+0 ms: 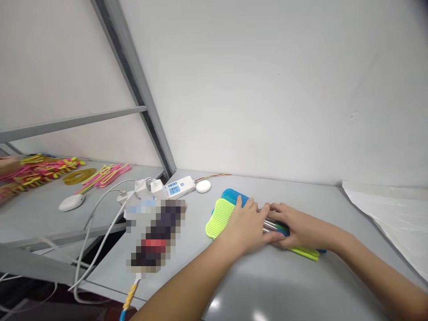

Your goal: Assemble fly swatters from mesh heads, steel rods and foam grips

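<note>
A bundle of fly swatters lies on the grey table, with perforated heads in yellow-green (220,218) and blue (233,195) pointing left. My left hand (249,223) closes over the bundle just right of the heads. Wrapped round the handle side is my right hand (292,225), its fingertips meeting those of the left. Shiny metal rods (268,225) show in the small gap between the hands. Beyond my right hand, yellow-green handle ends (306,253) and a blue one stick out. How many swatters there are is hidden under the hands.
Left of the bundle, a white power strip (180,187) with plugs and cables stands near a white round device (203,186) and a blurred-out phone-like object (158,236). Clear plastic sheeting (388,218) covers the right side. Pink and yellow cords (107,174) lie on the neighbouring table, where another person's hand shows.
</note>
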Action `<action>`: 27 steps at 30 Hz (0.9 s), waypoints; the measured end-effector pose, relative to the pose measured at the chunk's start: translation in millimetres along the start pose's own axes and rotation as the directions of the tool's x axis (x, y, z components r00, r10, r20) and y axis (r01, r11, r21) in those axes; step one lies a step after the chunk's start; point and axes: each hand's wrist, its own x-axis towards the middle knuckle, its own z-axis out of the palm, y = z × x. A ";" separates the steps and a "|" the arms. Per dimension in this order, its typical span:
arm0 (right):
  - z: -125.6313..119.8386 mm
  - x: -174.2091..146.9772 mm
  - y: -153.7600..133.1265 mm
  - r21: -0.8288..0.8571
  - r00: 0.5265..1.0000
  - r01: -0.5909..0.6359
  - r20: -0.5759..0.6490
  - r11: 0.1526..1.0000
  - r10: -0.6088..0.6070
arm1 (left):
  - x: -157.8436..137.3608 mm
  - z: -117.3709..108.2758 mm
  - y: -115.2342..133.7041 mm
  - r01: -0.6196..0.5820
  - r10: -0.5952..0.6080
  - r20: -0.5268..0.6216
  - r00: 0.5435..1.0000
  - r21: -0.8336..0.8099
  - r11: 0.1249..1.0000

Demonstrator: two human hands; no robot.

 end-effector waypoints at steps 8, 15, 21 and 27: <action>-15.2 25.3 12.0 -0.017 0.999 -0.046 0.016 0.999 0.046 | 0.3 6.1 -25.3 0.034 -0.036 0.027 0.999 0.082 0.996; -8.8 59.3 33.4 -0.243 0.989 0.042 -0.125 0.969 -0.074 | 19.3 20.8 -46.9 0.144 -0.128 -0.107 0.986 0.156 0.977; 9.0 60.5 36.7 -0.535 0.953 -0.028 -0.269 0.845 -0.138 | 21.6 16.9 -52.7 0.104 -0.083 -0.118 0.990 0.186 0.977; 36.9 29.8 13.8 -0.513 0.884 -0.148 -0.452 0.846 -0.120 | 11.4 5.9 -8.0 -0.027 0.054 -0.175 0.983 0.152 0.988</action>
